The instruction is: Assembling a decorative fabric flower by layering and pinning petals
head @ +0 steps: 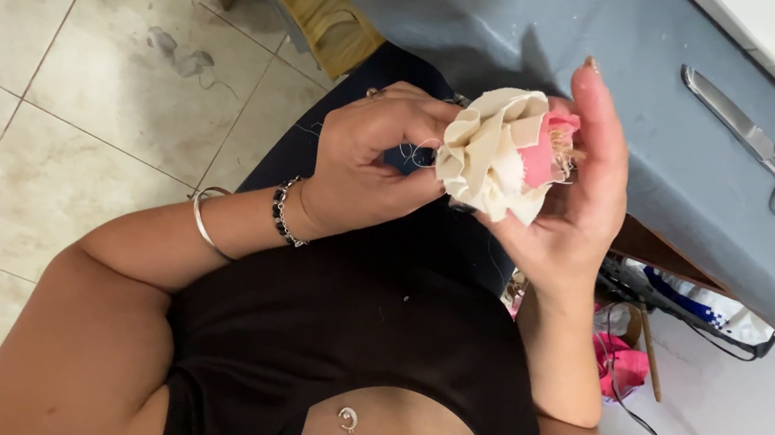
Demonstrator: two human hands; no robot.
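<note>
A cream fabric flower (489, 156) with a pink centre (546, 154) is held up over my lap. My right hand (583, 210) cups it from behind and below, with the fingers standing up beside the pink part. My left hand (370, 160), wearing a dark bead bracelet and a silver bangle, pinches the flower's left edge. Thin thread (416, 157) loops between those fingers and the cloth. Whether the fingers also hold a needle is hidden.
Silver scissors (759, 145) lie on a grey-blue cloth-covered table (635, 40) to the right. Yellow fabric (330, 13) hangs at the table's edge. Pink cloth (621, 367) and cables sit under the table. Fabric scraps (178, 52) lie on the tiled floor at the left.
</note>
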